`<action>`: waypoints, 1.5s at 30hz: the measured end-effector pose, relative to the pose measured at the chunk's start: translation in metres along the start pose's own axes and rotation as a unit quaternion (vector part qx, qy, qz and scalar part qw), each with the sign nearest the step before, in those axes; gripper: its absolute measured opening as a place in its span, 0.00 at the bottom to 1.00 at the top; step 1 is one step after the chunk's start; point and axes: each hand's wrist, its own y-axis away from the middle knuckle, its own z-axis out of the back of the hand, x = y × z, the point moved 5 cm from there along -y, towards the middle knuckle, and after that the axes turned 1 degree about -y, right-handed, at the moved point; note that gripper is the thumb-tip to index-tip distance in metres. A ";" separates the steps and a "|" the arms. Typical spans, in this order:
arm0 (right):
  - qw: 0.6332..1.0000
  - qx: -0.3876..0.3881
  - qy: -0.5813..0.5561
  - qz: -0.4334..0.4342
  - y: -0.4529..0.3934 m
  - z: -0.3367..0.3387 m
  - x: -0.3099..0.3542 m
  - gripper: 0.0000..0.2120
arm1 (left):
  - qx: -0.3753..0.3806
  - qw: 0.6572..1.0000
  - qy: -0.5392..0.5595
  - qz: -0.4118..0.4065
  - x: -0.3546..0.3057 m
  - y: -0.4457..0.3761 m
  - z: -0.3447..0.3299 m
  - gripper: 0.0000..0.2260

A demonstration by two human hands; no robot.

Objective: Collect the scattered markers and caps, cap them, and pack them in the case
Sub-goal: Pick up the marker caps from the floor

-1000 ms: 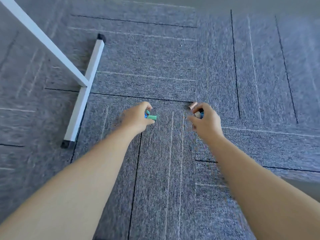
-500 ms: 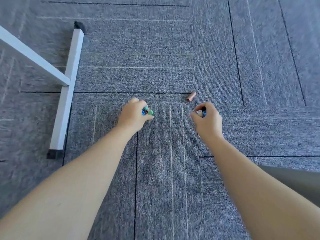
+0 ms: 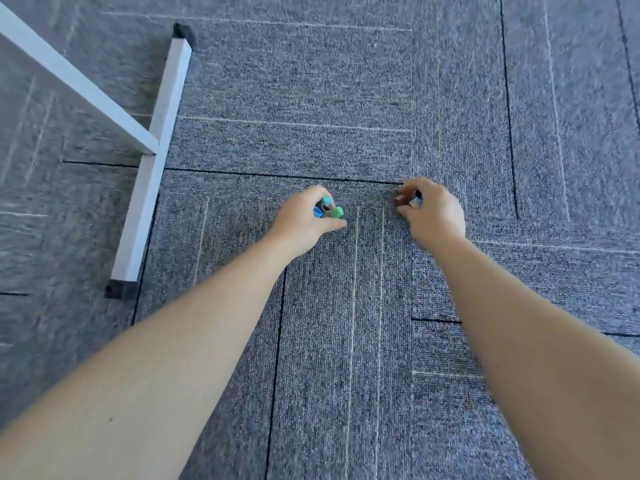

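caps (image 3: 329, 210) clutched in left hand (image 3: 304, 220), brown cap (image 3: 398, 200) pinched by right hand (image 3: 433, 216)

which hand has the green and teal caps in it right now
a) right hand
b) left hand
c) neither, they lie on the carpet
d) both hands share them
b: the left hand is curled round a green cap, a teal cap and a blue cap, while the right hand pinches a brown cap.

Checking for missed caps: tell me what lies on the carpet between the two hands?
Only bare grey carpet shows between the left hand and right hand, in the head view.
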 end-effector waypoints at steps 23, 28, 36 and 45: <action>0.935 -0.172 -0.282 -0.127 0.087 0.059 -0.094 0.07 | 0.058 0.979 -0.172 -0.094 -0.078 -0.015 -0.117 0.19; 0.940 -0.166 -0.279 -0.108 0.095 0.062 -0.098 0.10 | 0.022 0.961 -0.247 -0.121 -0.084 -0.014 -0.130 0.19; 0.947 -0.134 -0.285 -0.069 0.098 0.069 -0.082 0.11 | 0.071 0.961 -0.245 -0.106 -0.076 -0.001 -0.110 0.10; 0.958 -0.054 -0.278 0.048 0.094 0.077 0.020 0.15 | 0.019 0.997 -0.041 -0.066 -0.091 0.042 -0.009 0.11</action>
